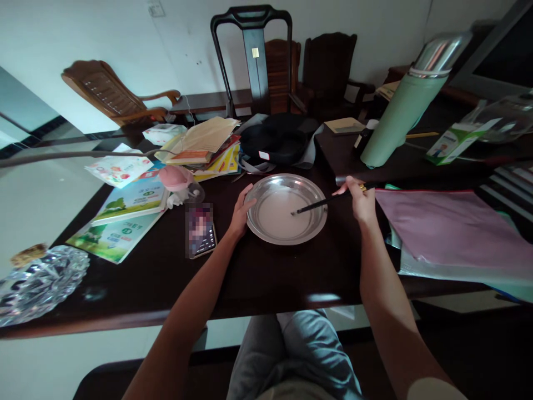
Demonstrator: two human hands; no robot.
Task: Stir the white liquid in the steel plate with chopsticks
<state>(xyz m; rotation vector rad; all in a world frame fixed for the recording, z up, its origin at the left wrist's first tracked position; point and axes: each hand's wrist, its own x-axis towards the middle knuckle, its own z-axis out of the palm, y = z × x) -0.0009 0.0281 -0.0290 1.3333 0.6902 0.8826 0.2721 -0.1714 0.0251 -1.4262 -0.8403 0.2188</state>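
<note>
A round, shallow metal basin rests on the dark table in front of me. Its inside looks pale; whether it holds anything I cannot make out. My left hand grips the basin's left rim, thumb over the edge and fingers along the outer side. In my right hand, to the right of the basin, are slim black chopsticks with a gold-coloured band near the upper end. They slant down across the right rim, and their tips are over the middle of the basin, close to its bottom.
On the left lie a phone, a pink-lidded cup, booklets and a glass dish. Behind the basin are a black bag and stacked papers. A green thermos and pink folder stand and lie rightward.
</note>
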